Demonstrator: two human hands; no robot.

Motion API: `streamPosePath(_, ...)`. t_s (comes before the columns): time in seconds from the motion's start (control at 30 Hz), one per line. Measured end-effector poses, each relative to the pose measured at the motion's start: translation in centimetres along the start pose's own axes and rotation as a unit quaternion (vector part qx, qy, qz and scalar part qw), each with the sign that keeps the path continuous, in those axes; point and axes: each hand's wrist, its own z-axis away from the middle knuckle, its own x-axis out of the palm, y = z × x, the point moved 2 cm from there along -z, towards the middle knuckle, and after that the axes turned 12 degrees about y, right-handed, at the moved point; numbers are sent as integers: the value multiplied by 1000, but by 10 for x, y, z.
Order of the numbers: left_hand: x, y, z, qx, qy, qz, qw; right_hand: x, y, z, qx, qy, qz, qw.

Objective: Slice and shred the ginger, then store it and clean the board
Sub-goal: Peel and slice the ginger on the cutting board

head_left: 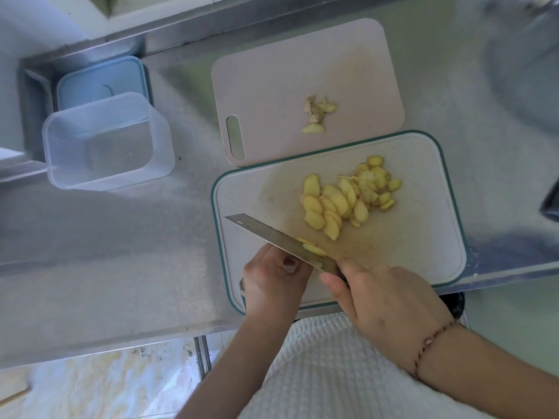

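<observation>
1. Ginger slices (344,198) lie heaped on the green-rimmed cutting board (423,237), which sits at the near edge of the steel surface (121,252).
2. The right hand (390,297) grips the knife (281,237) by its handle (the blade is laid across a few slices).
3. The left hand (272,282) curls beside the blade; whether it holds ginger I cannot tell.
4. Ginger trimmings (317,114) rest on a second board (272,86).
5. A clear tub (106,140) stands open to the left, its blue lid (99,80) behind.

Pale yellow ginger slices (341,201) lie on a cream cutting board (423,237) edged in teal. At its 12 o'clock, a pinkish-beige board (287,71) carries tan-and-yellow ginger trimmings (317,114). At 10 o'clock stand a clear container (106,140) and a light blue lid (99,80). The table (106,252) is silver-grey steel.
</observation>
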Motion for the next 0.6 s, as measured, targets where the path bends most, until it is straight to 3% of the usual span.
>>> streamPosePath(0.27, 3, -2, 1, 30, 7, -4, 1000, 4, -2, -14, 4, -6, 5, 1000)
streamPosePath(0.43, 3, -2, 1, -42, -8, 2, 999, 16, 7, -21, 9, 35, -63, 997)
streamPosePath(0.6, 0, -2, 2, -48, -14, 17, 999, 20, 16, -16, 22, 44, -105, 993)
